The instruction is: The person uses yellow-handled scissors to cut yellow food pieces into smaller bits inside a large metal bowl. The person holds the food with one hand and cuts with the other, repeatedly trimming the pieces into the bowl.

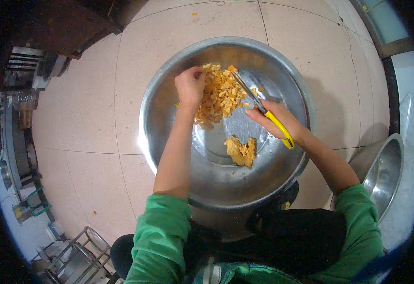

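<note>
A wide stainless steel basin (168, 163) stands on the tiled floor before me. At its far left side lies a heap of small yellow-orange cut pieces (224, 94) of some food. My left hand (191, 83) is at the heap's left edge with its fingertips curled in; whether they pinch a piece is hidden. My right hand (279, 119) holds scissors with a yellow handle (279, 127), the blades pointing up and left over the heap. An orange piece (232, 68) is at the blade tips. One larger crumpled yellow piece (241, 151) lies apart, nearer to me in the basin.
Another steel basin (384, 177) stands tilted at the right, by the wall. A metal-tube rack or stool frame (82, 254) is at the lower left. Shelving and kitchen items line the left side, with dark furniture (68, 25) at the upper left. A few crumbs dot the floor.
</note>
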